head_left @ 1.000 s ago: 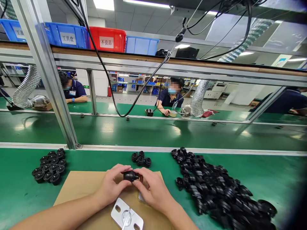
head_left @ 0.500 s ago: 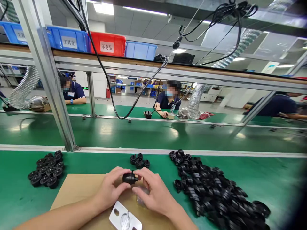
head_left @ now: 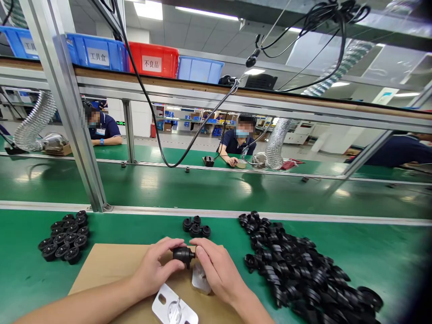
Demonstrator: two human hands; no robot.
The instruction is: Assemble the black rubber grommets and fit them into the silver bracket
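The left hand (head_left: 158, 265) pinched a black part (head_left: 182, 255) between thumb and fingers. The right hand (head_left: 219, 270) half curled beside its narrow end, its grip unclear.

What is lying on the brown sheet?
A slotted silver plate and a silvery block, the latter partly behind the right hand. Whatever the forearms cover on the brown sheet cannot be seen.

Bright ceiling lights (head_left: 148, 10), pale floor (head_left: 177, 141) — long green benches (head_left: 202, 191), a metal-edged shelf (head_left: 111, 83) of plastic bins (head_left: 165, 53)
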